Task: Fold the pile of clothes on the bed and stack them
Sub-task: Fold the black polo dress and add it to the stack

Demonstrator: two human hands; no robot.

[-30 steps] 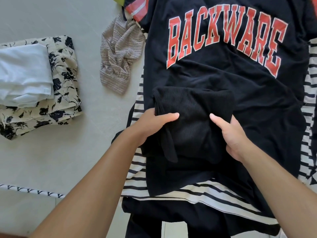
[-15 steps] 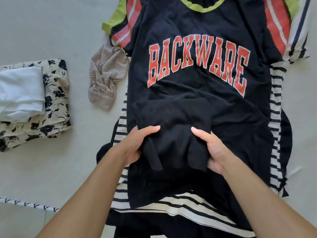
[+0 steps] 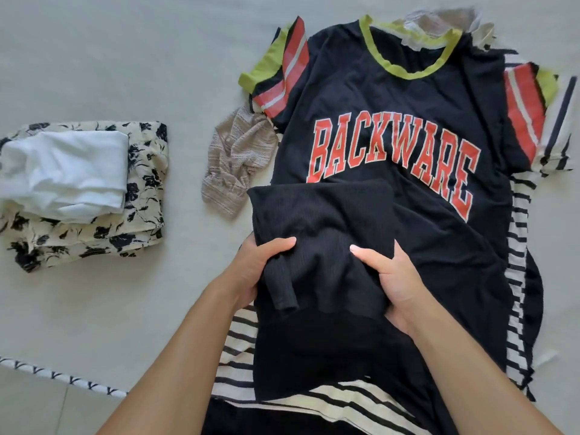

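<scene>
Both hands grip a folded black ribbed top (image 3: 323,227): left hand (image 3: 260,271) clamps its 9 o'clock edge, thumb on top, and right hand (image 3: 392,277) clamps the 3 o'clock edge. It sits over the black BACKWARE tee (image 3: 408,114), which lies spread on a striped garment (image 3: 518,277) on the bed (image 3: 125,58). At 9 o'clock, well apart, a white fold (image 3: 62,171) rests on a floral fold (image 3: 94,237). A beige garment (image 3: 235,164) lies crumpled at 11 o'clock. Compared with a second ago, the view has tipped up, showing the tee's green collar, and the hands sit lower in frame; the hold is unchanged.
</scene>
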